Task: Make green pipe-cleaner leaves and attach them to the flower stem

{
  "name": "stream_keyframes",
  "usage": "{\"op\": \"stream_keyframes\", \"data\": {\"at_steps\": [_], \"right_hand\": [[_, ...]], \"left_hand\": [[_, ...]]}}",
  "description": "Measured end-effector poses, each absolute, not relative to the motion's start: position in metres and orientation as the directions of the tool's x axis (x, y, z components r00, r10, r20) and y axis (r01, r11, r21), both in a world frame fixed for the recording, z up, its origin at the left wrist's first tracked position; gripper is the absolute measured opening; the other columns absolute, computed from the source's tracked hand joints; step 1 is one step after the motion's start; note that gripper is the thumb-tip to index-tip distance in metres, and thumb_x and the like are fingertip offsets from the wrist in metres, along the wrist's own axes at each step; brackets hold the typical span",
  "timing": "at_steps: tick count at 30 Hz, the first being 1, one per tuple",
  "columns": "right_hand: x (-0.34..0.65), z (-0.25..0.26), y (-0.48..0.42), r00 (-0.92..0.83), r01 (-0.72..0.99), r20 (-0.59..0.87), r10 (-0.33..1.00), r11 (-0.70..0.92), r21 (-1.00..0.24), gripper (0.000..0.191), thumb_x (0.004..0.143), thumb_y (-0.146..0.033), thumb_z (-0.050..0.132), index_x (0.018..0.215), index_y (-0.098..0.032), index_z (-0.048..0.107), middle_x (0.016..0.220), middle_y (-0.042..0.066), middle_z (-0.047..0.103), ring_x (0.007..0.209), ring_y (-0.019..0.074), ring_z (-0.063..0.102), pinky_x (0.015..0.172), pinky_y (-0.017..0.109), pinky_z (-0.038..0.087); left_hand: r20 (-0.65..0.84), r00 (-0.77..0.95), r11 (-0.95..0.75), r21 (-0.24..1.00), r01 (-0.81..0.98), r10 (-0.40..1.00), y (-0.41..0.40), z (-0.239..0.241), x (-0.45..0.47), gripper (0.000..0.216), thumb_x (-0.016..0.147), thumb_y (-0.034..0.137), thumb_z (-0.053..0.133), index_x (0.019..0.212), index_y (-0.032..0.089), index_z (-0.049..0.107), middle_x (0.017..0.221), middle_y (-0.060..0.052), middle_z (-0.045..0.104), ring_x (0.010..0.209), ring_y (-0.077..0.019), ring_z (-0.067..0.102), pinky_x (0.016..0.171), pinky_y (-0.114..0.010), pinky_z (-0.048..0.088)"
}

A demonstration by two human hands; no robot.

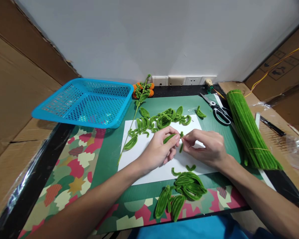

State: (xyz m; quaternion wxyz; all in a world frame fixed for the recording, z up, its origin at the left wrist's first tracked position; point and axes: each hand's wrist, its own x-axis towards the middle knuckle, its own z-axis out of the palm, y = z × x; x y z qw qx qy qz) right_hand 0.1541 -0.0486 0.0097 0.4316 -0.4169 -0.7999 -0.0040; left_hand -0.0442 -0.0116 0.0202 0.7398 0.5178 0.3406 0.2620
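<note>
Over the white sheet [139, 176], my left hand [160, 147] is closed on a green pipe-cleaner leaf [168, 138]. Fingertips of my right hand [205, 146] pinch at the fuzzy stem end beside it, close to the left fingertips. The exact grip is partly hidden by the fingers. Beyond my hands, a row of looped pipe-cleaner leaves [164, 121] and small curled pieces lies across the paper's far edge. Nearer my body is a pile of larger leaves [190, 186]. A long green stem with leaves [132, 126] lies slanting on the left.
A blue perforated basket [112, 124] stands at the back left, with orange pipe-cleaner flowers [149, 91] beside it. Black-handled scissors [220, 113] and a thick bundle of green pipe cleaners [251, 132] lie on the right. Wall sockets [176, 80] and cardboard [15, 66] border the table.
</note>
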Motion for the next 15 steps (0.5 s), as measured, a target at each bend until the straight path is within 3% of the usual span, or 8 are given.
{"op": "stream_keyframes", "data": {"at_steps": [3,8,15], "right_hand": [[0.1567,0.0116,-0.0460,-0.335,0.688,0.666,0.667,0.656,-0.311,0.013,0.094,-0.007,0.065,0.086,-0.017,0.068,0.074,0.002,0.075,0.059,0.0133,0.069,0.056,0.025,0.053],[0.1621,0.0134,-0.0413,-0.375,0.699,0.709,0.597,0.685,-0.206,0.016,0.097,-0.010,0.072,0.112,-0.016,0.074,0.105,0.010,0.083,0.088,0.0196,0.080,0.071,0.028,0.061],[0.1629,0.0141,-0.0422,-0.337,0.728,0.769,0.542,0.668,-0.152,0.008,0.095,-0.015,0.078,0.102,-0.016,0.075,0.095,0.007,0.083,0.078,0.0173,0.079,0.065,0.027,0.058]], "left_hand": [[-0.241,0.603,0.321,0.947,-0.027,0.761,-0.0099,0.0192,-0.0443,0.028,0.100,0.047,0.066,0.095,0.021,0.055,0.073,0.006,0.055,0.039,-0.0048,0.049,0.030,-0.014,0.034],[-0.226,0.612,0.351,0.932,-0.090,0.758,-0.0060,0.0185,-0.0456,0.027,0.099,0.044,0.067,0.097,0.020,0.056,0.075,0.006,0.055,0.041,-0.0053,0.053,0.031,-0.013,0.037],[-0.236,0.611,0.342,0.938,-0.061,0.756,-0.0077,0.0188,-0.0443,0.031,0.102,0.048,0.063,0.091,0.021,0.054,0.074,0.005,0.056,0.041,-0.0053,0.051,0.031,-0.013,0.036]]}}
